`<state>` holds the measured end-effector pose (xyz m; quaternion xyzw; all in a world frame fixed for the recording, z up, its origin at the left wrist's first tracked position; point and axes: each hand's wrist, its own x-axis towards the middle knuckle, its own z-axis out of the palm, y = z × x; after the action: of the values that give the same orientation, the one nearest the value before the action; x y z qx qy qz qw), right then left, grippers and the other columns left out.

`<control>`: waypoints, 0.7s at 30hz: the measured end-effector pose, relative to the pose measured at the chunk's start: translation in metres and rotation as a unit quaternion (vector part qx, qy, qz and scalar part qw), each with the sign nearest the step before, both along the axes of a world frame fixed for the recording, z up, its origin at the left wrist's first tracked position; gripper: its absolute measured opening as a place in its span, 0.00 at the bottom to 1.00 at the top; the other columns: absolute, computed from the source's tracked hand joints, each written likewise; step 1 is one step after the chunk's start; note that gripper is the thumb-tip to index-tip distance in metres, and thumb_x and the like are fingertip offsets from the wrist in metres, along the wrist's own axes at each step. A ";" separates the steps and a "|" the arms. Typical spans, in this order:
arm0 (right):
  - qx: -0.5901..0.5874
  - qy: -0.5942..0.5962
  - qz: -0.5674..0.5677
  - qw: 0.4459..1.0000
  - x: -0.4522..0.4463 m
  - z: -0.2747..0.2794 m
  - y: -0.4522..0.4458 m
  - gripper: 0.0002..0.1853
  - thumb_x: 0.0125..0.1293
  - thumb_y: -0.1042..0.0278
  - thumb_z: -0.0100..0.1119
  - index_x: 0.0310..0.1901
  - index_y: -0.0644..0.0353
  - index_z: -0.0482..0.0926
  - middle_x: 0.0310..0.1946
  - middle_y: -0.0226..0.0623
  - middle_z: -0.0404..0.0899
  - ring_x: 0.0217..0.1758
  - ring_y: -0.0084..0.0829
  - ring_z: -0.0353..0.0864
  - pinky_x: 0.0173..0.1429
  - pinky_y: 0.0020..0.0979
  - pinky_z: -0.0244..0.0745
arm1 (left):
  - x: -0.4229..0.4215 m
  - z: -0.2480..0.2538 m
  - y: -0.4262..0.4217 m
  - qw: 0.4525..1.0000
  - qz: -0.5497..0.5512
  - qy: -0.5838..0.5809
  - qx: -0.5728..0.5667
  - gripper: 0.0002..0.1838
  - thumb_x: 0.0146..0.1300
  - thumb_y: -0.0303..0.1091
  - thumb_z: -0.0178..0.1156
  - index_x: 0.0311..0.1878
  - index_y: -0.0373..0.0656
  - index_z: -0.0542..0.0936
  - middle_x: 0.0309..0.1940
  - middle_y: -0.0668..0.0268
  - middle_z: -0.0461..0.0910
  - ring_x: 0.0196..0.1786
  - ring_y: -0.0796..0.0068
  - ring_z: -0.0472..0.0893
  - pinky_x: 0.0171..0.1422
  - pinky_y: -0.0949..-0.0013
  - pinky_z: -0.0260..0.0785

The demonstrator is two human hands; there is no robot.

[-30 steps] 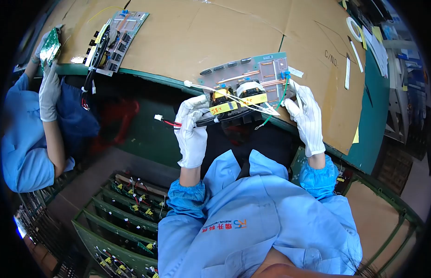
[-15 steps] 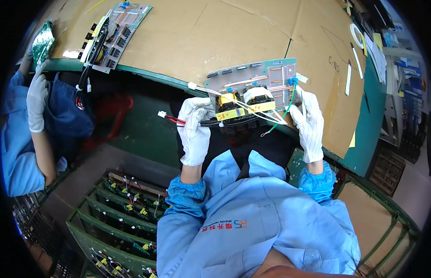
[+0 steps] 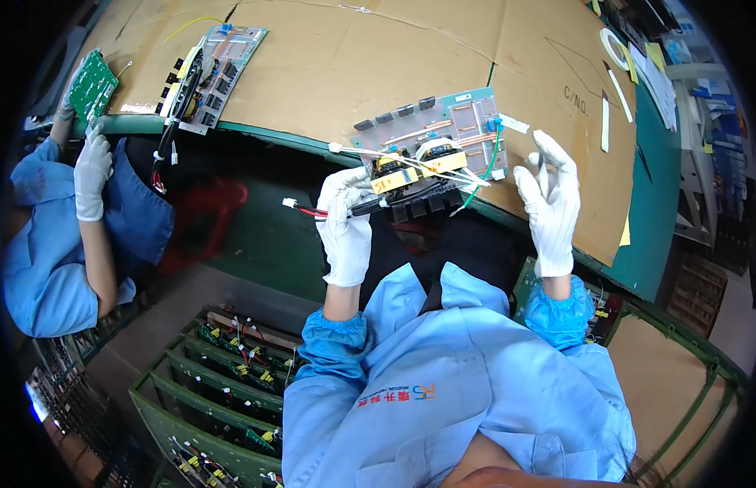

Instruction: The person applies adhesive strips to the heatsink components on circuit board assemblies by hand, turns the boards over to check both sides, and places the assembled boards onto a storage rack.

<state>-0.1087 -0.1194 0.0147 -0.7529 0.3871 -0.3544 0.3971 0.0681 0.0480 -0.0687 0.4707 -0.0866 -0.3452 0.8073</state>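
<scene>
My gloved left hand (image 3: 345,232) is closed on the left end of a circuit board (image 3: 475,114), close to its black cable (image 3: 370,208). The board is tilted over the table's near edge. Two transformers (image 3: 396,179) with yellow tape sit on it, and white wires cross them. A green wire (image 3: 497,154) hangs from a blue part (image 3: 493,124) at the right end. Past my left fingers stick out red and black leads with a white connector (image 3: 289,202). My gloved right hand (image 3: 551,211) is off the board to its right, fingers curved and apart.
Brown cardboard (image 3: 329,65) covers the green-edged table. Another wired board (image 3: 240,57) lies at the back left. Far left, a co-worker's gloved hands (image 3: 92,175) hold a green board (image 3: 93,85). A green rack (image 3: 191,398) of boards stands below left. Tape (image 3: 614,49) lies at right.
My right hand has come away from the board's right end and its fingers have spread. The board has turned slightly and shifted left in my left hand. The co-worker's green board has tilted.
</scene>
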 end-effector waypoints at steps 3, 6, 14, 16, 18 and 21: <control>0.105 0.052 0.022 0.993 -0.007 0.025 0.008 0.19 0.65 0.77 0.65 0.58 0.65 0.77 0.48 0.35 0.81 0.42 0.20 0.75 0.47 0.23 0.74 | -0.001 0.000 -0.002 1.000 0.003 0.022 -0.022 0.19 0.70 0.42 0.54 0.55 0.40 0.78 0.46 0.69 0.78 0.47 0.81 0.78 0.51 0.74 0.71; 0.018 0.183 0.194 0.964 -0.009 0.051 0.019 0.13 0.62 0.73 0.66 0.49 0.59 0.84 0.38 0.36 0.84 0.31 0.25 0.79 0.39 0.26 0.77 | 0.000 -0.005 -0.001 1.000 0.001 0.018 -0.018 0.19 0.69 0.42 0.55 0.55 0.40 0.78 0.44 0.70 0.78 0.45 0.82 0.77 0.50 0.73 0.72; -0.319 0.409 0.349 0.780 0.028 0.021 0.057 0.26 0.64 0.59 0.58 0.63 0.57 0.75 0.59 0.40 0.80 0.32 0.26 0.80 0.29 0.29 0.72 | -0.001 -0.002 -0.004 1.000 0.025 -0.012 0.009 0.14 0.70 0.30 0.48 0.50 0.35 0.79 0.42 0.66 0.79 0.44 0.82 0.79 0.51 0.75 0.73; -0.276 0.458 0.430 0.728 0.032 0.027 0.062 0.25 0.63 0.64 0.58 0.63 0.56 0.74 0.58 0.37 0.80 0.39 0.29 0.82 0.34 0.32 0.72 | -0.001 0.002 -0.005 0.996 0.026 -0.056 0.057 0.14 0.70 0.31 0.48 0.49 0.34 0.79 0.42 0.69 0.77 0.43 0.84 0.76 0.50 0.76 0.71; -0.185 0.315 0.507 0.781 0.030 0.041 0.054 0.19 0.63 0.64 0.58 0.56 0.55 0.78 0.52 0.36 0.84 0.37 0.30 0.82 0.34 0.34 0.73 | 0.000 0.004 -0.005 0.998 0.022 -0.047 0.048 0.14 0.70 0.30 0.47 0.48 0.32 0.79 0.43 0.67 0.76 0.43 0.84 0.76 0.51 0.77 0.71; -0.042 0.202 0.540 0.816 0.024 0.040 0.052 0.17 0.61 0.64 0.53 0.52 0.50 0.81 0.42 0.37 0.84 0.36 0.40 0.84 0.33 0.38 0.76 | 0.000 0.007 -0.005 0.999 0.018 -0.023 0.020 0.14 0.71 0.29 0.46 0.48 0.32 0.79 0.43 0.67 0.76 0.43 0.84 0.77 0.51 0.78 0.71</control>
<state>-0.0843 -0.0674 0.0551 -0.9116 -0.0249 0.0609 0.4058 0.0683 0.0431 -0.0620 0.4963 -0.0895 -0.3215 0.8015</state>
